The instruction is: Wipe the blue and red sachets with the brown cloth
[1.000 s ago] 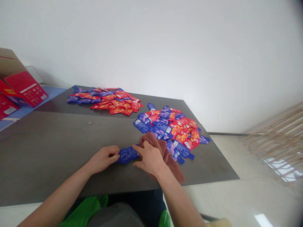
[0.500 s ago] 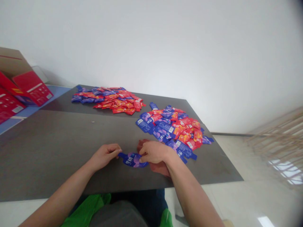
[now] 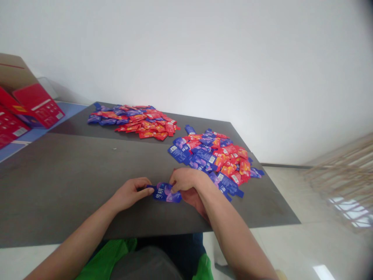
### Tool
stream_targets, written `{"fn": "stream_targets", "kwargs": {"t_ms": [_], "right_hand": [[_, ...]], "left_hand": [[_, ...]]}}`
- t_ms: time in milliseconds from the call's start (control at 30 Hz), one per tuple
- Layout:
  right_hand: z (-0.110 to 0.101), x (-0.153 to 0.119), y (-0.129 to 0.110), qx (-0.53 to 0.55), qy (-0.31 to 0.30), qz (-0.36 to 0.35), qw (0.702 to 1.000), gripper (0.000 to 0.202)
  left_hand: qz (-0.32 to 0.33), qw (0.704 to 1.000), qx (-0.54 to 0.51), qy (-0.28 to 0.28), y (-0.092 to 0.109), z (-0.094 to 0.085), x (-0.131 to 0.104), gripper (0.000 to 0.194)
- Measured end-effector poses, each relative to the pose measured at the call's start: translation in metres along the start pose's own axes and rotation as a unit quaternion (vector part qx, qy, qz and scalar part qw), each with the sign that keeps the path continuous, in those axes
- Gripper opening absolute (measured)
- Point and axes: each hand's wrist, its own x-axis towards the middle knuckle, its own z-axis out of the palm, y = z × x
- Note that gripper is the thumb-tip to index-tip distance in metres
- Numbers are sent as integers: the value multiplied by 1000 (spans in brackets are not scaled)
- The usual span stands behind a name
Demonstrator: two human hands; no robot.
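Packet (image 3: pixel 165 193): blue, near side of grey table (image 3: pixel 87 175), between my hands.
Left hand (image 3: pixel 134 192): thumb and finger pinched on packet's narrow left end.
Right hand (image 3: pixel 189 179): fingers bent onto packet's right end; can't tell if clamped.
Cloth (image 3: pixel 196 202): brown, under right hand.
Near pile (image 3: pixel 211 155): red/blue packets, right.
Far pile (image 3: pixel 136 119): same mix, left.
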Motion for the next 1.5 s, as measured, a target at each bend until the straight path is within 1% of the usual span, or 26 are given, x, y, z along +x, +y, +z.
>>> {"fn": "stream_targets", "kwargs": {"t_ms": [67, 200, 333, 500, 567, 633, 700, 733, 767, 800, 867, 900, 933, 967, 1000, 1067, 1100, 1167, 1267, 1333, 1367, 1433, 1500], "right_hand": [[-3, 5, -2, -10, 0, 0, 1000, 19], [-4, 9, -5, -34, 2, 37, 999, 18], [2, 6, -5, -34, 21, 53, 998, 17], [5, 10, -11, -33, 34, 53, 997, 12], [3, 12, -11, -34, 47, 49, 997, 12], [1, 7, -7, -29, 75, 52, 995, 14], [2, -5, -2, -19, 119, 70, 990, 18], [4, -13, -1, -5, 159, 86, 983, 20], [9, -21, -3, 18, 217, 107, 970, 22], [14, -27, -7, 49, 285, 127, 949, 24], [31, -33, -24, 122, 423, 153, 885, 29], [42, -31, -36, 149, 462, 148, 862, 34], [52, -26, -49, 165, 474, 141, 853, 42], [63, -18, -61, 167, 465, 131, 860, 48], [73, -9, -71, 157, 450, 132, 869, 47], [89, 9, -82, 112, 416, 150, 890, 25], [94, 14, -81, 87, 403, 162, 897, 17], [100, 16, -67, 48, 385, 191, 902, 8], [97, -1, -34, 29, 365, 263, 893, 10], [90, -17, -19, 40, 352, 316, 880, 13], [86, -22, -18, 50, 356, 335, 871, 15], [82, -26, -31, 76, 389, 339, 853, 17], [82, -18, -57, 97, 435, 295, 845, 18]], "left_hand": [[3, 1000, 28, -3, 2, 3, 1, 33], [13, 998, 65, 3, 7, 8, 3, 36], [20, 997, 77, -6, 9, 8, 2, 40], [41, 995, 88, -23, 6, 5, 2, 36], [39, 995, 90, -25, 5, 4, 2, 36], [39, 995, 92, -22, 5, 4, 3, 38], [41, 994, 96, -21, 5, 5, 3, 39], [43, 994, 98, -21, 6, 5, 3, 40], [44, 994, 100, -21, 6, 5, 3, 40], [44, 994, 102, -21, 6, 5, 3, 41], [41, 993, 106, -23, 5, 5, 2, 41], [39, 993, 108, -24, 4, 5, 2, 41], [38, 993, 110, -25, 3, 4, 2, 40], [38, 992, 113, -26, 2, 4, 2, 40], [39, 992, 117, -27, 1, 4, 2, 39], [43, 990, 129, -27, -1, 4, 3, 37], [47, 989, 136, -30, -1, 5, 4, 37], [60, 987, 142, -41, 0, 5, 5, 38], [72, 987, 132, -52, 3, 4, 6, 40], [66, 989, 124, -50, 3, 3, 5, 41], [61, 990, 121, -49, 3, 3, 5, 41], [53, 990, 120, -42, 2, 2, 4, 39], [51, 991, 117, -39, 0, 2, 3, 36]]}}
